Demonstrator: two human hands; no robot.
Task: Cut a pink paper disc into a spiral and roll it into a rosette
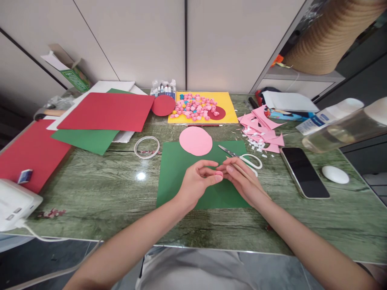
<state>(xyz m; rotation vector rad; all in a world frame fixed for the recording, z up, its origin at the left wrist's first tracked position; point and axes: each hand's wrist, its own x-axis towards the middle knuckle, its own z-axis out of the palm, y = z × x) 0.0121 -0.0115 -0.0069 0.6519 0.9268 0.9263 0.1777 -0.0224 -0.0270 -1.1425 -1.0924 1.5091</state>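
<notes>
Pink piece (219,173), small and partly hidden, at the fingertips above the green sheet; clock directions are taken from that sheet's centre, twelve being the far side. Components run from largest to smallest. Marbled desk (99,181): carries all the materials. Red sheet (109,110): at ten o'clock, overlying green and white papers. Green sheet (172,177): flat, directly under the hands. Yellow sheet (228,101): at twelve o'clock, bearing a heap of small balls (196,106), mostly pink with some blue and yellow, beside a dark red disc. Left hand (196,179): thumb and fingers narrowed, holding the pink piece between their tips. Right hand (242,177): fingers gently bent, holding a slender stick between thumb and palm; whether its fingertips touch the pink piece cannot be told. Phone (305,173): dark screen upward, at three o'clock. Pink disc (196,141): at twelve o'clock, overlapping the green sheet's far edge. Scissors (238,156): at two o'clock, white handles extending past the sheet's edge. Tape ring (146,157): lying flat at ten o'clock. Slender stick (243,172): slanting from about eleven towards five o'clock.
</notes>
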